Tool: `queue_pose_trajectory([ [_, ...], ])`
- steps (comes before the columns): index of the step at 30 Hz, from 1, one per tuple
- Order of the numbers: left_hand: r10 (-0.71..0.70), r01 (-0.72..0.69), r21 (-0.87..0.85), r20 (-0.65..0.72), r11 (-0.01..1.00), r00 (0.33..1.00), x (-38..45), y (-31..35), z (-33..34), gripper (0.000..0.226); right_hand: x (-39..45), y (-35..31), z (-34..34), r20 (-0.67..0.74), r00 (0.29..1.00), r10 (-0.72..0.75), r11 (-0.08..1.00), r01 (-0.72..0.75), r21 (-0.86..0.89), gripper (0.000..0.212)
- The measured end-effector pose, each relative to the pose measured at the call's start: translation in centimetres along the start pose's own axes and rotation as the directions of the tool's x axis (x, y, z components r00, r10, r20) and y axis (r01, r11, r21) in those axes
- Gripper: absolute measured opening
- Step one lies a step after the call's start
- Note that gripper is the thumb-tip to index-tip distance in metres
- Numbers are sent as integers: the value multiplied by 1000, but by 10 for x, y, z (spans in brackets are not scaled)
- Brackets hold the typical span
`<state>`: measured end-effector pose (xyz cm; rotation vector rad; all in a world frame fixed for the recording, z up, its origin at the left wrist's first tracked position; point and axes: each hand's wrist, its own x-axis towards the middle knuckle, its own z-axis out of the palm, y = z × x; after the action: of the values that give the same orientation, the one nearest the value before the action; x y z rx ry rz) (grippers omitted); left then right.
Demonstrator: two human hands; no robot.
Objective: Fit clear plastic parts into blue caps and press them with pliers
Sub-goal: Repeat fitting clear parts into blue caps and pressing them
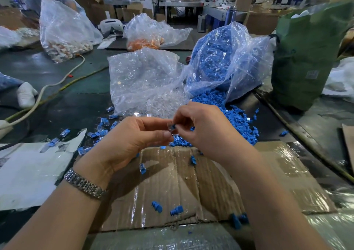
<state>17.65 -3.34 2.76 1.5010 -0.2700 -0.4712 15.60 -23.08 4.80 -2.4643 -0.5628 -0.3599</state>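
A blue cap (173, 126) sits pinched between left hand (132, 140) and right hand (203, 127) grips over taped cardboard (210, 173) on a factory floor.

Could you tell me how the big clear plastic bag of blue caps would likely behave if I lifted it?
The clear plastic bag of blue caps is thin and crumpled, so probably floppy. Its mouth lies open with caps already spilled, so more would likely pour out.

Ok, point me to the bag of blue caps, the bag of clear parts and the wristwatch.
bag of blue caps (220, 58), head view, bulging middle.
bag of clear parts (141, 77), head view, front face.
wristwatch (84, 184), head view, metal band.
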Motion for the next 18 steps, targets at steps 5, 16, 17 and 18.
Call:
queue_pose_trajectory([
  [5, 24, -20, 41, -99, 999, 995, 1, -1, 2, 33, 0, -3, 0, 31, 1000, -4, 1000, 3, 29, 4],
  [16, 101, -105, -33, -101, 994, 990, 4, -5, -2, 23, -9, 45, -23, 187, 700, 689, 676, -530, -512, 53],
  [17, 100, -104, -33, -99, 994, 990, 4, -5, -3, 23, -9, 45, -21, 203, 694, 691, 678, -526, -513, 48],
  [18, 99, -103, -31, -101, 994, 990, 4, -6, -4, 24, -9, 45, -19, 208, 700, 683, 687, -518, -510, 44],
])
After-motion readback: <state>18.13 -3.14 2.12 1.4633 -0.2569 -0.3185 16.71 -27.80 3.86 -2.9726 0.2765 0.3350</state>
